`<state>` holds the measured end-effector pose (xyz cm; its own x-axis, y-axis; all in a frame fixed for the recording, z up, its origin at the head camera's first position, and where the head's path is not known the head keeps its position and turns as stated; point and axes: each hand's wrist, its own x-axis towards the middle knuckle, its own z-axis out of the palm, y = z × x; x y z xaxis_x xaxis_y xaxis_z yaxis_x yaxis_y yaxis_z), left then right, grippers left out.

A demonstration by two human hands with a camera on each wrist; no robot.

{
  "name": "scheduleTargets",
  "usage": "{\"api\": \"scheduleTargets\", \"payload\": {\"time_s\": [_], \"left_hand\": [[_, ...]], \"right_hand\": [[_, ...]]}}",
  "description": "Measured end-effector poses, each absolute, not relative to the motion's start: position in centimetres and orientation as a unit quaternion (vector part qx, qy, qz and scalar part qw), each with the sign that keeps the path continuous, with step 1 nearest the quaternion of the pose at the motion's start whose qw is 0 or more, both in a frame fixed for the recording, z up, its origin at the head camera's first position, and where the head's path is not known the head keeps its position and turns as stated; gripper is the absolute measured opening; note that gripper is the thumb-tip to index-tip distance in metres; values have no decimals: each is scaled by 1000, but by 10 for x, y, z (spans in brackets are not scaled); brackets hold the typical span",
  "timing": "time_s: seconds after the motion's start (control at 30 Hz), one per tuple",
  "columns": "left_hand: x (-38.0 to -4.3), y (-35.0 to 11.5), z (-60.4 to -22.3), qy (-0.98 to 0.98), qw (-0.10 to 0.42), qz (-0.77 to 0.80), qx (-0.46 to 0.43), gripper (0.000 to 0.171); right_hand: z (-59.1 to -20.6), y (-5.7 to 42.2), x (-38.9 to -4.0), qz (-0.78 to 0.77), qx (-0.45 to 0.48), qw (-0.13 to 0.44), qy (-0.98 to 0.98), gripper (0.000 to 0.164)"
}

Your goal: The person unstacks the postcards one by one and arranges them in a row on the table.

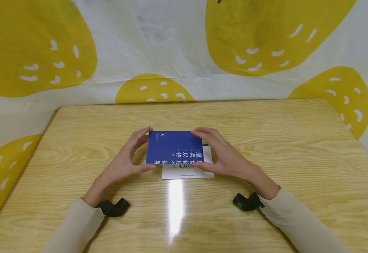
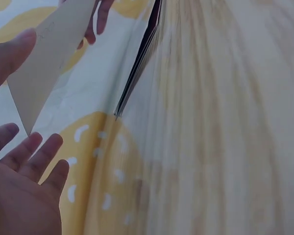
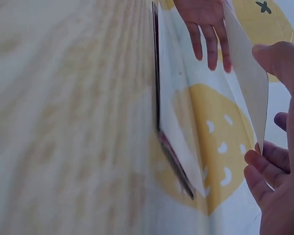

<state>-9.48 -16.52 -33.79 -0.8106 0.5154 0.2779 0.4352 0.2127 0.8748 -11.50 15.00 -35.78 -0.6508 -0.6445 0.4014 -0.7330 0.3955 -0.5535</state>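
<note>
A blue card [image 1: 171,142] with white printed characters, upside down in the head view, is raised above the table between both hands. My left hand [image 1: 125,160] holds its left end, with the thumb at the near corner and fingers at the far one. At the opposite end my right hand [image 1: 226,154] grips it the same way. The wrist views show the card's plain pale underside [image 2: 46,63] and a gap below it. Under it, partly hidden, lies a white card [image 1: 188,174] reading "Luck", apparently atop a thin stack [image 3: 157,78] with dark edges.
The wood-grain table [image 1: 76,140] extends around the stack, with a bright light reflection in front. A white cloth with yellow fruit shapes [image 1: 155,89] hangs behind the far edge. Black curved devices [image 1: 115,207] sit at both sleeve cuffs.
</note>
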Motion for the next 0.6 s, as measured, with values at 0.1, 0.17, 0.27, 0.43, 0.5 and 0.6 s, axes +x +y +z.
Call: {"api": "scheduleTargets", "payload": {"time_s": [0.1,0.17,0.27,0.43,0.5,0.6], "left_hand": [[-97,-171,-339,773,41,557,299,99],[-99,-174,-340,773,35,560,297,99],[-100,-178,-339,774,26,560,294,99],[-102,-186,-333,766,16,572,293,99],[-103,-189,-330,768,12,568,296,99],[-105,-195,-326,786,6,543,296,98]], "right_hand": [[-356,145,-118,363,413,62,-833,82],[-354,142,-120,365,412,62,-833,82],[-353,137,-123,367,414,61,-831,83],[-350,128,-127,370,421,68,-826,82],[-348,124,-129,373,422,70,-823,82],[-347,118,-133,374,421,67,-823,82]]}}
